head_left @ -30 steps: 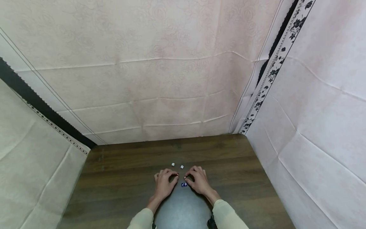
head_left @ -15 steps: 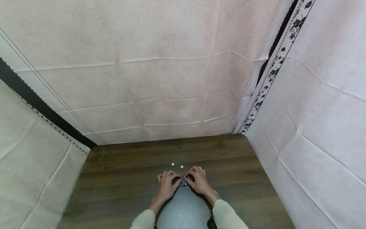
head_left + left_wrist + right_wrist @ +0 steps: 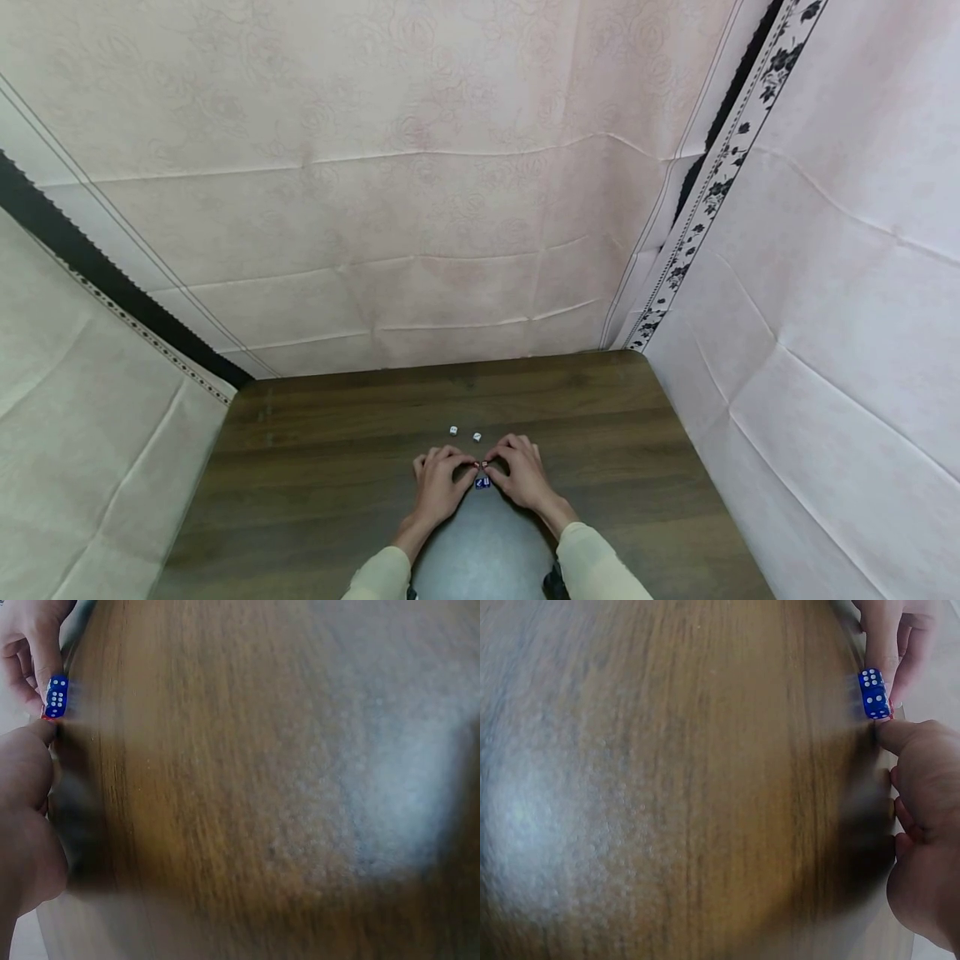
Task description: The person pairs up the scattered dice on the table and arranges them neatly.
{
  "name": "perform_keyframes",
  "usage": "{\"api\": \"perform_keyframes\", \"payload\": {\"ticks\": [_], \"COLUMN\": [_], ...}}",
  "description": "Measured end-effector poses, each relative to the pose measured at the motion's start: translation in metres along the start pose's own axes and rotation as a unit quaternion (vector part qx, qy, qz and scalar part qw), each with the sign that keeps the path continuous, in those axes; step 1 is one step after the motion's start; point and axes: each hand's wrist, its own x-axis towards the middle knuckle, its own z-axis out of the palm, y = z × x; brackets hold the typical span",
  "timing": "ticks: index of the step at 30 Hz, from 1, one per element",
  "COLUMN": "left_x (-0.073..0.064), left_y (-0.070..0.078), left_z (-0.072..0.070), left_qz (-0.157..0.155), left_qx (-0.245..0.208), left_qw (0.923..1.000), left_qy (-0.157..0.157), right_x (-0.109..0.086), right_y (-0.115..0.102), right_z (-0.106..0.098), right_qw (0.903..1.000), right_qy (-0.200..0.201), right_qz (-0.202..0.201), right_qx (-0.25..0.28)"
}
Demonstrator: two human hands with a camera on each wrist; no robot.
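In the head view my left hand [image 3: 438,483] pinches a small red die [image 3: 477,464] between thumb and index finger. Facing it, my right hand [image 3: 522,479] pinches another red die [image 3: 485,464] in the same way, and the two dice sit side by side between the fingertips. Just nearer to me lie two blue dice [image 3: 482,483] with white pips, side by side. Both wrist views show the blue dice [image 3: 56,696] in front of the thumbs, hiding most of the red; only a red sliver [image 3: 891,710] shows behind them.
Beyond the hands, two white dice lie apart on the brown wooden table [image 3: 337,467], a left one [image 3: 453,431] and a right one [image 3: 477,437]. A pale grey curved area [image 3: 480,542] lies between the forearms. Light patterned cloth [image 3: 450,250] hangs behind and at both sides.
My left hand has moved right with its red die, bringing it up beside the one in my right hand. The right hand, blue dice and white dice have stayed practically in place.
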Motion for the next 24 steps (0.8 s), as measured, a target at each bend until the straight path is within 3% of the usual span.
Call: {"api": "perform_keyframes", "payload": {"ticks": [11, 24], "left_x": [0.0013, 0.0002], "left_y": [0.0006, -0.0009], "left_z": [-0.0018, -0.0011], "left_qz": [-0.001, 0.009], "left_qx": [0.008, 0.001], "left_qw": [0.9999, 1.0000], "left_qy": [-0.014, -0.002], "right_x": [-0.0002, -0.0003], "right_y": [0.0003, -0.0013], "right_z": [-0.0010, -0.0030], "right_qw": [0.9999, 0.9999], "right_qy": [0.001, -0.007], "right_qz": [-0.008, -0.009], "right_qx": [0.007, 0.009]}}
